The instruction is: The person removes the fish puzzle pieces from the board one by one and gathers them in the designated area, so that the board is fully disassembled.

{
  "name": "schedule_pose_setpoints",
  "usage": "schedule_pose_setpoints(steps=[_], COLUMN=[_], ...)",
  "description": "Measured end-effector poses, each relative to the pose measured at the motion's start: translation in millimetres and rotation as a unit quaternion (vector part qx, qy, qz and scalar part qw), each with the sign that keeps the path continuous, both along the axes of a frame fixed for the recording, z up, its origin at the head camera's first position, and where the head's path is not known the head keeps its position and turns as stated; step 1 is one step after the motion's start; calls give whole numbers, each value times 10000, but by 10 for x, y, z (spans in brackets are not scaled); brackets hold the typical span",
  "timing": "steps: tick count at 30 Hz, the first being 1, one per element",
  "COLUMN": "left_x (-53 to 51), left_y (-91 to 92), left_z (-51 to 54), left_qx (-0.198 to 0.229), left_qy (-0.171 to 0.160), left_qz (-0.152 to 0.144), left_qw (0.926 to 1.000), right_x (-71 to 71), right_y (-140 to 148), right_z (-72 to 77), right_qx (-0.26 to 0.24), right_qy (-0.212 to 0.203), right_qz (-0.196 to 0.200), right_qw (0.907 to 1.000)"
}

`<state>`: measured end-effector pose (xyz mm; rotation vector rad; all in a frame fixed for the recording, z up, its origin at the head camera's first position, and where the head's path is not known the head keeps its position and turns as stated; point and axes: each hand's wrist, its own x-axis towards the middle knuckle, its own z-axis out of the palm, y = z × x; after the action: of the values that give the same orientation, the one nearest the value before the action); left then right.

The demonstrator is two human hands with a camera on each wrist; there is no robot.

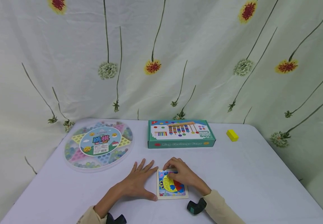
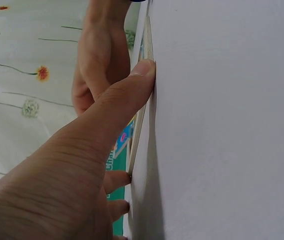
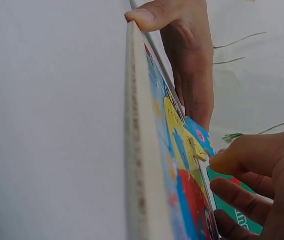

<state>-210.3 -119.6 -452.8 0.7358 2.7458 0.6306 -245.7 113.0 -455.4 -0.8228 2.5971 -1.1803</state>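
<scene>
Fish puzzle (image 1: 165,185) lies on the tabletop (image 1: 251,180) before the green box (image 1: 181,133), left edge braced by the spread left grip (image 1: 137,183), seemingly for steadiness, while the right grip (image 1: 182,173) pinches a tilted piece (image 3: 197,134)

A rectangular wooden picture puzzle (image 1: 169,188) lies on the white cloth-covered table (image 1: 239,177), left hand (image 1: 139,182) at its left edge, right hand (image 1: 183,173) over its far right part. Behind lies a green rectangular cardboard game box (image 1: 181,134), between a round translucent plastic checkers set (image 1: 99,144), left, and a small yellow block (image 1: 232,135), right.
</scene>
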Motion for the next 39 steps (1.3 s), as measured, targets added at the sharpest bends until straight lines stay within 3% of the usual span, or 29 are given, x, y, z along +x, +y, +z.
schedule_pose_setpoints(steps=[14, 29, 39], left_x=[0, -25, 4], left_y=[4, 7, 41], left_z=[7, -32, -16], left_qx=[9, -101, 100], left_qy=[-25, -12, 6], left_qz=[-7, 14, -38], left_qw=[10000, 9999, 9999], right_x=[2, 7, -11], right_y=[-8, -8, 15], right_z=[-12, -20, -15], right_qx=[-463, -412, -787], right_qy=[-159, -45, -318], right_qz=[-108, -182, -275], right_qw=[9987, 9990, 9960])
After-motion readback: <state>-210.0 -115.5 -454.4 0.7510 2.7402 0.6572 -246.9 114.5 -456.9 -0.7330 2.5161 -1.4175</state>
